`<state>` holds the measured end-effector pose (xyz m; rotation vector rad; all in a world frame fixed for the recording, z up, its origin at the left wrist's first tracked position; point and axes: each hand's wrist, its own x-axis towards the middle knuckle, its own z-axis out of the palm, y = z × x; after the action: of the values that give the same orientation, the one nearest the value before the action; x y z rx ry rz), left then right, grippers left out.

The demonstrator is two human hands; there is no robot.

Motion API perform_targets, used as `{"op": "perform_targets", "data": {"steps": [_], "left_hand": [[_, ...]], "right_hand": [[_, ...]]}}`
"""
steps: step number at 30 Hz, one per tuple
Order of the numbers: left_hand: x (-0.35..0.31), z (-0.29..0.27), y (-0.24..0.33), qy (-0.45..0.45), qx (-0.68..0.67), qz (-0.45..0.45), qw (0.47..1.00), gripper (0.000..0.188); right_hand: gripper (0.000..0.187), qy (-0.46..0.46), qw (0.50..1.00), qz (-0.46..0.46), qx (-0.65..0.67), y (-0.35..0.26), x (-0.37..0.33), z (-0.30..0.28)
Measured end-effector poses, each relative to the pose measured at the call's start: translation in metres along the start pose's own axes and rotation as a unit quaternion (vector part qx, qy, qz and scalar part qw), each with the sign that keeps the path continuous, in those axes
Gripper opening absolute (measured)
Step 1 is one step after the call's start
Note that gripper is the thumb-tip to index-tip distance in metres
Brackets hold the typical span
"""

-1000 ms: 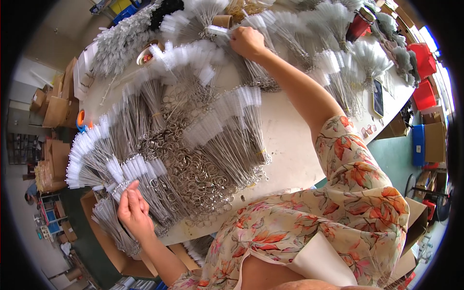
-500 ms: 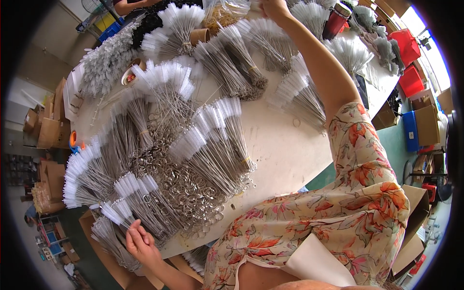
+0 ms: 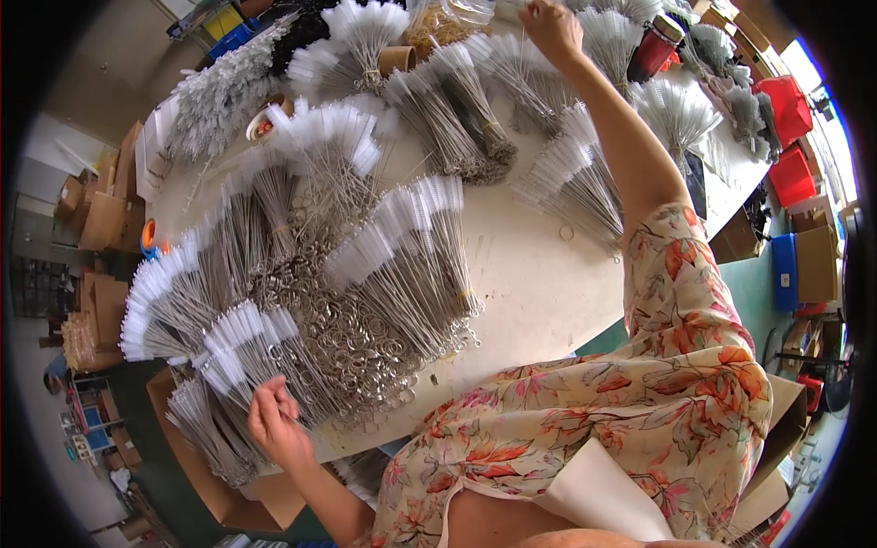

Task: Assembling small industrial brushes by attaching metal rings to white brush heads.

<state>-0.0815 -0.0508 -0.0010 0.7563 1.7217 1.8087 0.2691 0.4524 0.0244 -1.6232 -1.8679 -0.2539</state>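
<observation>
My left hand is at the table's near left edge with its fingers curled, beside the wire ends of a group of white-bristled tube brushes. Whether a stem sits between those fingers I cannot make out. My right arm reaches across to the far side. There my right hand is closed, near a fanned bundle of brushes; anything inside it is hidden. Between my arms lies a heap of loose metal rings, with a large row of brushes laid across its right side.
More brush bundles cover the table. A cardboard tube, a dark red flask and orange-handled scissors stand or lie among them. Below the left edge, an open carton stands near more brushes. Red bins are at the right.
My left hand has risen slightly, and the brushes by it now lie higher against the neighbouring group. My right hand has come further into view. The whole view has shifted a little.
</observation>
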Motion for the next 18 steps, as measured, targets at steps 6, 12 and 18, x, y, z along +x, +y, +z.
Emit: {"op": "perform_targets", "data": {"steps": [6,12,18], "left_hand": [[-0.002,0.075,0.024,-0.144,0.034,0.052,0.988,0.025],[0.002,0.142,0.010,-0.215,-0.014,0.168,0.962,0.018],[-0.012,0.125,-0.005,-0.082,-0.028,0.342,0.936,0.004]], "right_hand": [[0.017,-0.059,0.805,-0.127,0.576,-0.138,-0.101,-0.100],[0.017,-0.423,0.558,-0.039,0.713,-0.207,-0.245,-0.136],[0.029,-0.274,0.712,-0.044,0.645,-0.178,-0.287,-0.116]]}}
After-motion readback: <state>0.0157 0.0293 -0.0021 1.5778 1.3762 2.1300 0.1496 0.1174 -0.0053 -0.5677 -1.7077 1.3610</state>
